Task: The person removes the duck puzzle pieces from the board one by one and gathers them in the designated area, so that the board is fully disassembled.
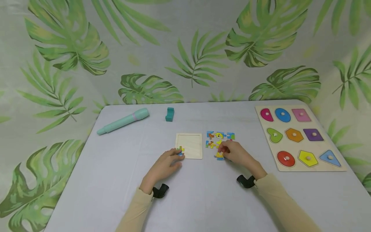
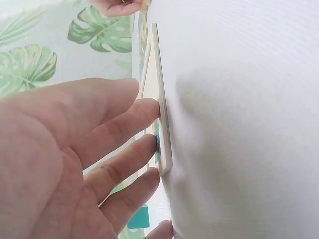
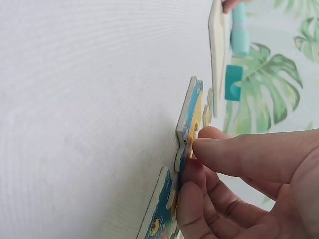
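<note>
A square wooden puzzle tray [image 1: 193, 146] lies in the middle of the table with one jigsaw piece [image 1: 181, 149] in its near left corner. My left hand [image 1: 167, 164] rests at that corner, its fingertips touching the piece and the tray's edge; in the left wrist view its fingers [image 2: 124, 162] look extended. To the right of the tray lie several loose jigsaw pieces [image 1: 219, 135] in rough rows. My right hand [image 1: 236, 153] pinches the blue and yellow puzzle piece [image 3: 192, 117] of the nearest row between thumb and fingers, low at the table. Its fingers partly cover the pieces beside it.
A wooden knob-puzzle board [image 1: 299, 138] with coloured shapes lies at the right. Farther back are a mint-green tube-shaped thing [image 1: 124, 121] on the left and a small teal block [image 1: 169, 114]. Leaf-patterned cloth [image 1: 203, 58] hangs behind the table [image 1: 130, 154].
</note>
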The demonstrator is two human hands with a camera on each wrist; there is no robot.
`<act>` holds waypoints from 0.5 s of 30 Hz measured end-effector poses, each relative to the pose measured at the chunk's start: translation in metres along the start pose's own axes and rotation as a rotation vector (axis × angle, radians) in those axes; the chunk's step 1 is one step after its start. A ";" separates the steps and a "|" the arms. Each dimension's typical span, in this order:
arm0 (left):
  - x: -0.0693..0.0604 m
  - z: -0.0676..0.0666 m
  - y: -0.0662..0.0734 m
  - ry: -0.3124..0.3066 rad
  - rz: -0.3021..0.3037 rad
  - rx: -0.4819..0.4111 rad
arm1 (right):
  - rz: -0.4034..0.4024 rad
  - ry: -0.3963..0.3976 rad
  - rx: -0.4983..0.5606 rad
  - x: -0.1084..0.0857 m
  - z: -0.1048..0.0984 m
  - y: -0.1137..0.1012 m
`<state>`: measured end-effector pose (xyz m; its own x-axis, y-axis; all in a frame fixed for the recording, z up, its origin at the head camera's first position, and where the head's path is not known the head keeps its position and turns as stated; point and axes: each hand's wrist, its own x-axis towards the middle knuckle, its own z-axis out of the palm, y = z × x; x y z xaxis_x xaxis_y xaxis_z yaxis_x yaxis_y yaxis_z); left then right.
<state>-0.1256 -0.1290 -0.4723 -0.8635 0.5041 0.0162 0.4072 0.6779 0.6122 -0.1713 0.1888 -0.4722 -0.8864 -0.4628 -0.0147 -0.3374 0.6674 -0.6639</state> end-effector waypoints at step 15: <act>-0.006 -0.004 -0.005 0.007 0.029 0.031 | -0.111 -0.038 0.160 0.040 0.031 -0.056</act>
<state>-0.1236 -0.1376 -0.4722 -0.8533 0.5200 0.0387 0.4408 0.6797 0.5862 -0.1778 0.1151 -0.4593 -0.8329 -0.5520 0.0394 -0.3753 0.5111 -0.7733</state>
